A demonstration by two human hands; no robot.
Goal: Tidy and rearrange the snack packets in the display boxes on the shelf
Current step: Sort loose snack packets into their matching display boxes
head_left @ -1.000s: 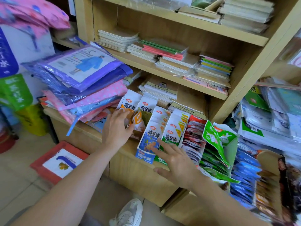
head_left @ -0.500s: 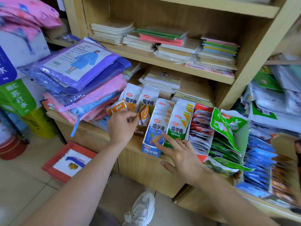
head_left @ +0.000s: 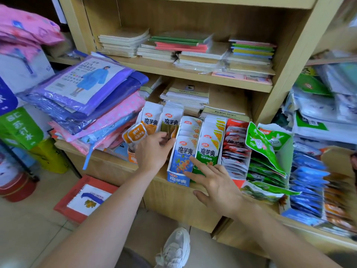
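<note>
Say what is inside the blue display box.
White-and-blue packets stand in a row in the blue display box. The right hand covers the front packet's corner; the box floor is hidden.

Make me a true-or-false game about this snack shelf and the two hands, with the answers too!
1. The left hand holds an orange packet. True.
2. The right hand is squeezed into a fist. False: its fingers are straight and spread, reaching to the front of the blue box.
3. The green packets sit just to the right of the red packets. True.
4. The notebooks on the shelf above are all blue. False: they have green, red, pink and yellow covers, and many are plain pale ones.
</note>
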